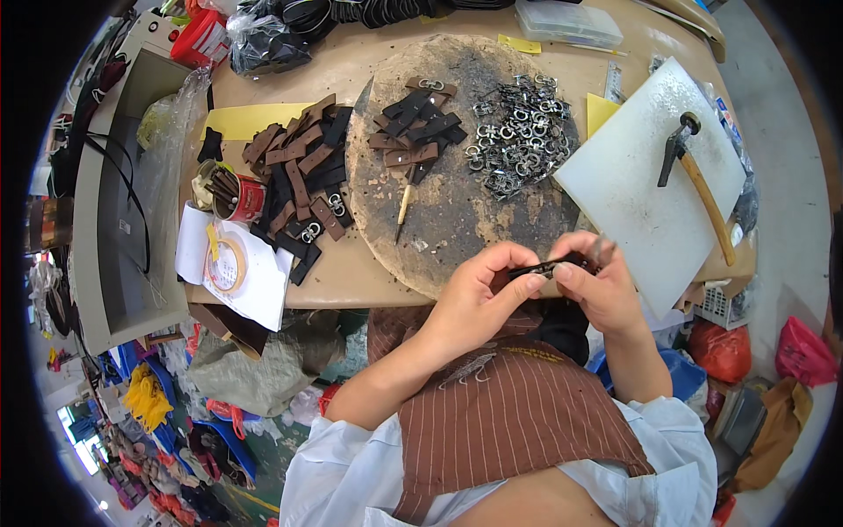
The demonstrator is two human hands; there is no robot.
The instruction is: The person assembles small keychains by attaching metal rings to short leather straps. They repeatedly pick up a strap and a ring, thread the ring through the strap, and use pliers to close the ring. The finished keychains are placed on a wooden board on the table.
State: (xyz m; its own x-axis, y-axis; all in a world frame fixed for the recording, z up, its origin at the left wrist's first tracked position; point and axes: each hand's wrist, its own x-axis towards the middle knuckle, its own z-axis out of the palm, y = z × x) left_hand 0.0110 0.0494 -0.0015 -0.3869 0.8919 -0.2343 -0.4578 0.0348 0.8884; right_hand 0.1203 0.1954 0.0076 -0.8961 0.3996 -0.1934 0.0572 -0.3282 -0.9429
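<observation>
My left hand and my right hand meet over the near edge of a round, worn board. Between them is a short dark strap, pinched at both ends by thumbs and fingers. A blurred, shiny bit shows at my right fingertips; I cannot make out what it is. Beyond my hands lies a heap of metal snap hooks. To its left is a small pile of brown and black strap pieces, with a thin wooden-handled tool just below.
A larger heap of straps, some with metal hooks, lies left of the board. Near it are a red tin and a tape roll on white paper. At right, a hammer rests on a white slab.
</observation>
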